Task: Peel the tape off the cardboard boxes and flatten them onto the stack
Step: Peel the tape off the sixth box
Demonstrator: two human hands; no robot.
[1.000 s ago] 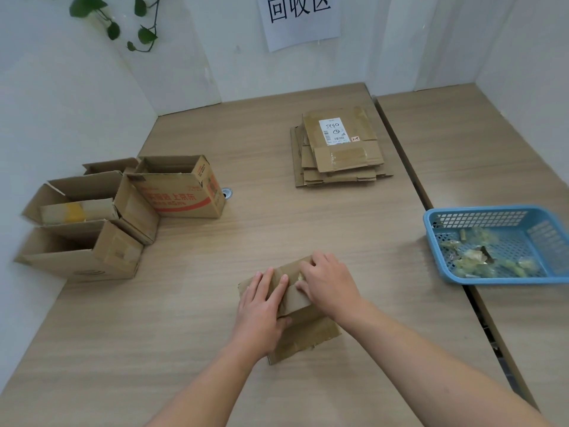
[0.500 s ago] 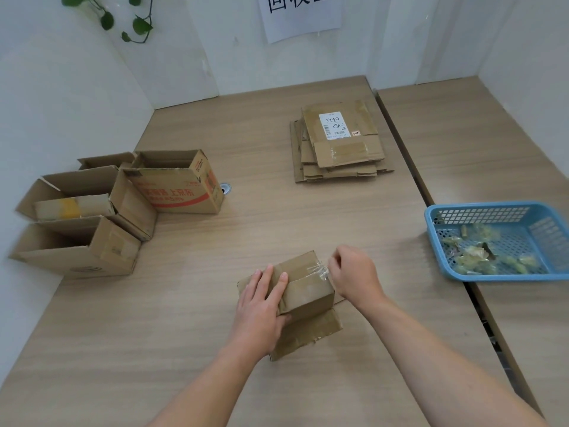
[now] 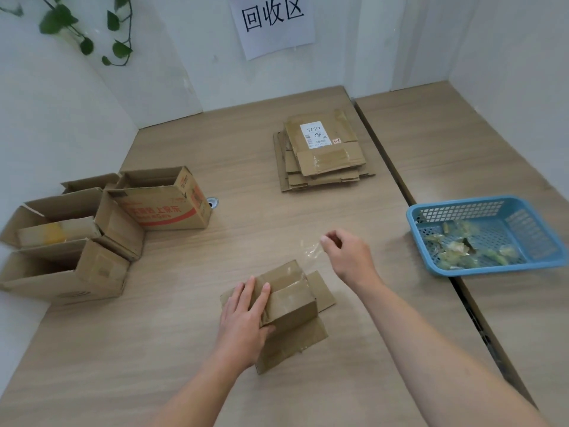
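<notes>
Pinching tape point(image 3: 310, 251), right hand point(image 3: 348, 257) apparently raised

Box point(image 3: 289, 300) left side: covered by the left hand point(image 3: 246, 312).
Tape strip point(image 3: 309, 252): clear, blurred, edges indistinct.
Basket point(image 3: 462, 208) scraps: unidentifiable.

Bare table point(image 3: 277, 220) lies between small box point(image 3: 289, 300) and stack point(image 3: 320, 152).

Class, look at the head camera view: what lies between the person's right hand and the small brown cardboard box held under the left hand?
A strip of clear tape, pinched by the right hand, stretches back to the small brown cardboard box.
</notes>
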